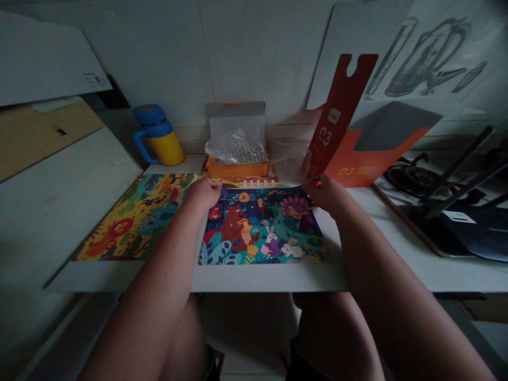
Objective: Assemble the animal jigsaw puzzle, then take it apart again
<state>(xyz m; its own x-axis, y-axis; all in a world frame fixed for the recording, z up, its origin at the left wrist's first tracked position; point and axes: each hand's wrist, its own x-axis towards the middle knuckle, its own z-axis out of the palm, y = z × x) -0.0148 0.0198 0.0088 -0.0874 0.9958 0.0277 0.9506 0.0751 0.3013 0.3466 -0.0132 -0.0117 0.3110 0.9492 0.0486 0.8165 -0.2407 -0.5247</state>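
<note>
A dark blue picture sheet with a bear, rabbits and a peacock lies flat at the front of the white table. At its far left corner, my left hand is closed, fingertips pinching the edge. My right hand grips the far right corner in the same way, its fingers partly hidden. To the left is a yellow picture sheet with animals, partly covered by my left forearm. Another picture sheet shows its fence pattern behind the dark blue one, under an orange box.
The open orange box holds clear plastic wrap. A blue and yellow jug stands back left. An open red-orange carton stands back right, beside a black rack. The table's front edge is close to me.
</note>
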